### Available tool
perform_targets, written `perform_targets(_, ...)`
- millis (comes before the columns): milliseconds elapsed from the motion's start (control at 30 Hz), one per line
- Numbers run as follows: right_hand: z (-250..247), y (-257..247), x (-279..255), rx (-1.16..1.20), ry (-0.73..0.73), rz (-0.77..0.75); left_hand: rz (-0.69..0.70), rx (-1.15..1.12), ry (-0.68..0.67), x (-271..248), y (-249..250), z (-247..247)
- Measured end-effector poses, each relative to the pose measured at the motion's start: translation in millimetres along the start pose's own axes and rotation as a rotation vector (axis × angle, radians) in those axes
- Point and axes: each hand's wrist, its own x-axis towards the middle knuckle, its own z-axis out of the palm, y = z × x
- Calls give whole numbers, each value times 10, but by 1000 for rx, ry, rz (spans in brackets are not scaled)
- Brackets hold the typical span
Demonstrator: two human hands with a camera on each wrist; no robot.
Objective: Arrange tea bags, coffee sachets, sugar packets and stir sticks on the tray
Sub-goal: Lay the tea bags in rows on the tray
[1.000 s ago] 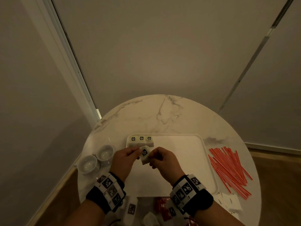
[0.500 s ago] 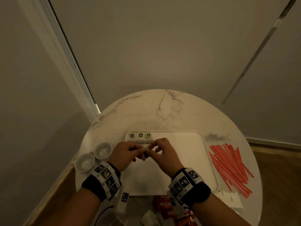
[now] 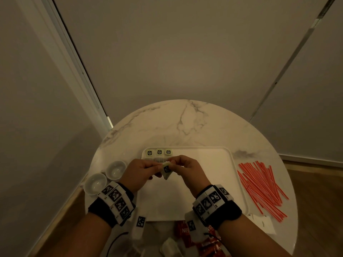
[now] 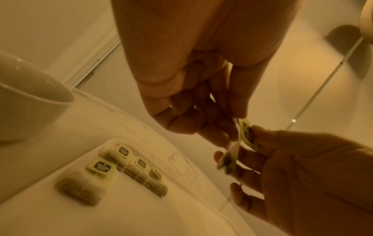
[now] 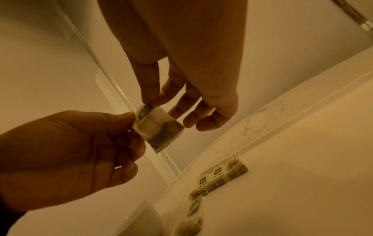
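Both hands hold one tea bag (image 3: 166, 171) just above the left part of the white tray (image 3: 207, 175). My left hand (image 3: 161, 165) pinches its upper edge; my right hand (image 3: 172, 162) pinches the tag end. In the left wrist view the tea bag (image 4: 229, 160) hangs edge-on between my left hand (image 4: 232, 125) and my right hand (image 4: 242, 143). In the right wrist view the tea bag (image 5: 159, 127) hangs below my right hand (image 5: 154, 102), with my left hand (image 5: 131, 118) pinching its side. A row of tea bags (image 3: 159, 152) lies in the tray's far left corner.
Red stir sticks (image 3: 261, 186) lie loose on the marble table (image 3: 185, 123) right of the tray. Two white cups (image 3: 105, 176) stand to its left. Red coffee sachets (image 3: 183, 232) and white sugar packets (image 3: 264, 224) lie at the table's near edge.
Both hands stayed together over the tray's left part with the tea bag. They dipped toward the row of tea bags, then came back up; the bag's tag shows again.
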Motion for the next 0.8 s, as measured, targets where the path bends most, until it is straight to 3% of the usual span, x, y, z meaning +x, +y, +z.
perform_targets(200, 14, -15, 36, 64, -34, 33, 24, 22, -35, 23, 22, -43)
perform_targets(333, 29, 47, 70, 8, 11, 33, 4, 60, 24, 63, -20, -9)
perform_targets(467, 24, 163, 72, -175, 19, 56, -114, 62, 75, 155, -143, 38)
perform_targets(633, 83, 396, 121, -353, 66, 101, -253, 134, 27, 256, -321, 102)
perform_targets(800, 198, 662, 258, -341, 119, 323, -363, 93, 74, 293, -496, 147)
